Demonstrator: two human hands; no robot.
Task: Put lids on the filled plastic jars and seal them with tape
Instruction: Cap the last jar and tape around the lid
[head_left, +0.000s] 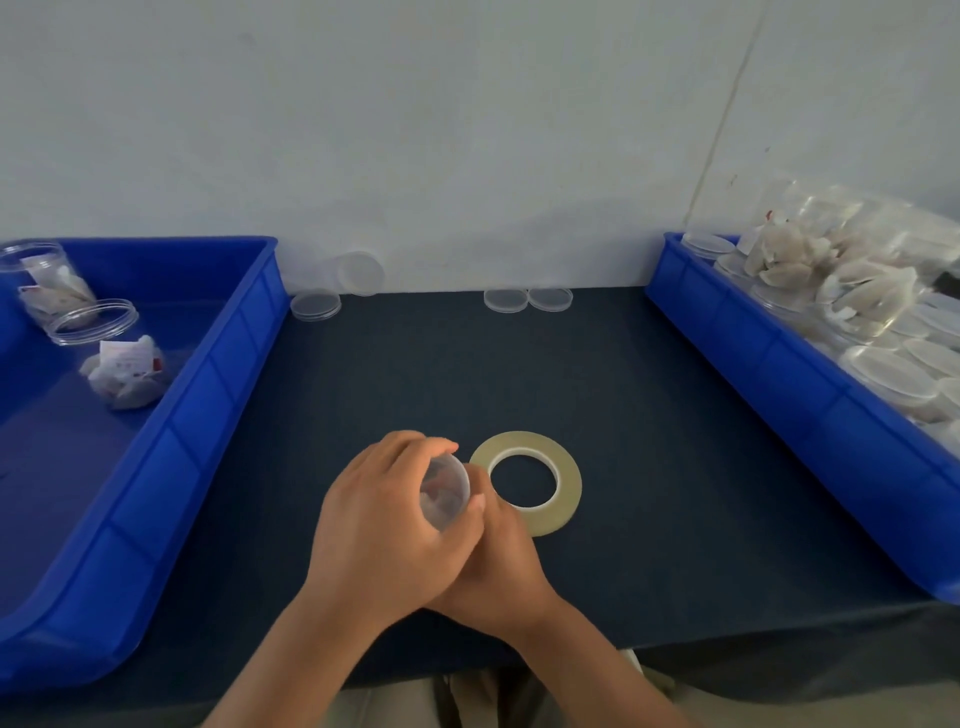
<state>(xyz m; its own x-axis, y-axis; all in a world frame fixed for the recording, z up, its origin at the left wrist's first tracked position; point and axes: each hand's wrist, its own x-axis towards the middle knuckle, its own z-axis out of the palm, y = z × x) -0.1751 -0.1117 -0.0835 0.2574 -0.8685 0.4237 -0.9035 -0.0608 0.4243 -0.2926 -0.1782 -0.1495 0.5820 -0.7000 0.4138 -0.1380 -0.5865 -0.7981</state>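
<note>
Jar (445, 491), clear plastic with its lid on, held on its side just above the table (675, 467), lid end turned toward the camera. Wrapped from the left and from above by the left hand (384, 525), grip closed round the body, fingers curled over the top. Met from below by the right hand (501, 564), mostly hidden under the left; thumb pressed against the lid's rim, fingers out of sight, held in that grip as well as far as could be told.

Just right of the hands, tape roll (570, 483): lay flat on the dark cloth, near-left edge covered by the right hand.

Farther left, blue tray (208, 415): held an open jar (67, 301) on its side and a loose bundle of white packets (127, 376). Farther right, second blue tray (779, 374): heaped with filled jars (831, 270).

Along the far table edge, three loose lids (505, 300) lying flat, and a fourth lid (361, 273) propped against the pale wall (467, 130).
</note>
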